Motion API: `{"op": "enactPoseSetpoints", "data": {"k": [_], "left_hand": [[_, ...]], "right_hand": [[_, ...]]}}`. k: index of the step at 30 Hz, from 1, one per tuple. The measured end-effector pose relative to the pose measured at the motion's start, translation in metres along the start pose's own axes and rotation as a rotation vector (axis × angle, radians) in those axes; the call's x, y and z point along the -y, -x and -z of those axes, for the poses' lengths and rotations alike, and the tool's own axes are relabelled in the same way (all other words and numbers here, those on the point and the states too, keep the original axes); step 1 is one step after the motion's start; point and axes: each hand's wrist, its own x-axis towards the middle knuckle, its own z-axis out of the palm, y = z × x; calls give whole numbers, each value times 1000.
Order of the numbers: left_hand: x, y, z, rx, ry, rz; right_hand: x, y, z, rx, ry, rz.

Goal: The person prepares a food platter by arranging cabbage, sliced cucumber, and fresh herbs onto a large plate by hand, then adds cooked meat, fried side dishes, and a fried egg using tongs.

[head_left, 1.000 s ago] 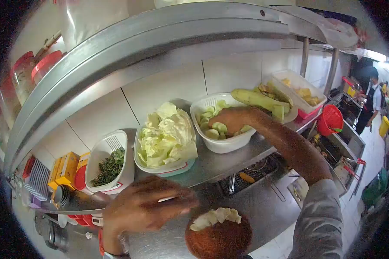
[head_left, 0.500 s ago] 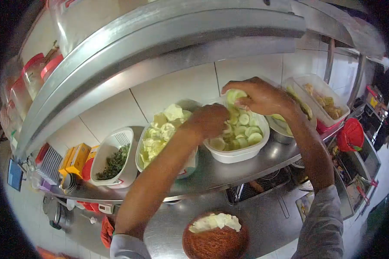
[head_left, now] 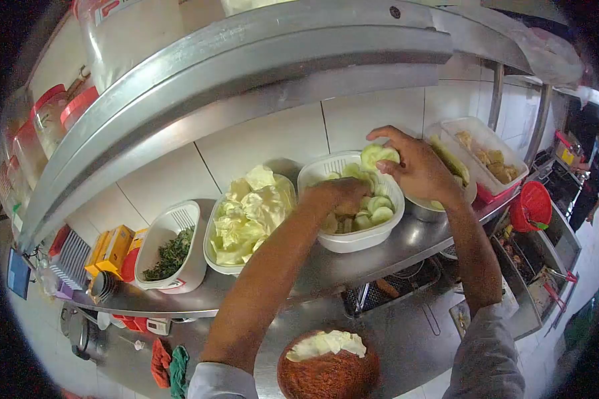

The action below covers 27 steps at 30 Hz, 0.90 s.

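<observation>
Slices [head_left: 379,157], apparently being gathered: held by right fingers [head_left: 387,133]; tub [head_left: 361,242] around left fingers [head_left: 357,189], their grip hidden; light pinch seemingly needed.

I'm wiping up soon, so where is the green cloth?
In the head view, the green cloth is at the lower left on the lower metal counter, right beside the red cloth.

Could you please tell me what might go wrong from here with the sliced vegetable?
The right hand pinches round green slices near the far rim of the white tub; one might slip and land outside. The left hand is down in that tub, so pushing hard could shift it. The left forearm passes close to the leafy pieces, and might brush some loose.
</observation>
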Motion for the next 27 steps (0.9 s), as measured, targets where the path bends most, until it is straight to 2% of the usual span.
{"op": "enactPoseSetpoints", "data": {"k": [1,3,4,6,7,8,9,10,11,13,14,15,17,18,20,21,22,23,24,25,26,27], "left_hand": [[0,2,2,-4,0,-7],[6,9,6,-147,72,-133],[7,9,9,-143,75,-140],[12,7,15,-305,152,-139],[12,8,17,-467,-21,-105],[11,6,21,-508,-7,67],[1,26,31,-670,-6,21],[-9,47,34,-931,-39,-42],[-17,67,33,-1192,-281,-31],[-47,161,18,-1346,-152,-126],[-68,209,10,-1380,-82,-146],[-80,257,-14,-1379,-34,-106],[-82,303,-76,-1168,197,42],[-97,323,-104,-929,334,386],[-90,333,-187,-689,460,466],[-84,333,-236,-662,639,476],[-83,334,-277,-600,764,579],[-77,334,-314,-577,801,564],[-77,329,-330,-576,733,609],[-76,323,-343,-576,738,603],[-73,315,-355,-546,656,690],[-70,307,-367,-518,570,777]], "right_hand": [[-8,4,-3,-42,-88,37],[-19,12,0,-85,-172,70],[-23,18,2,-94,-241,113],[-31,34,2,-93,-311,135],[-36,45,0,-131,-363,89],[-40,58,-8,-158,-419,33],[-36,76,-14,-113,-434,-8],[-22,98,-16,-139,-517,-116],[-5,119,-18,-151,-599,-236],[18,167,-42,-159,-758,-518],[16,195,-63,-100,-789,-573],[-3,210,-83,54,-995,-663],[13,276,-141,166,-1492,-938],[17,309,-181,100,-1310,-1064],[50,329,-209,270,-1193,-1250],[50,333,-223,276,-1188,-1256],[46,337,-242,479,-1022,-1152],[41,342,-261,666,-851,-1042],[36,346,-281,659,-847,-1047],[30,348,-301,528,-727,-746],[29,345,-311,397,-598,-448],[31,335,-313,396,-594,-447]]}}
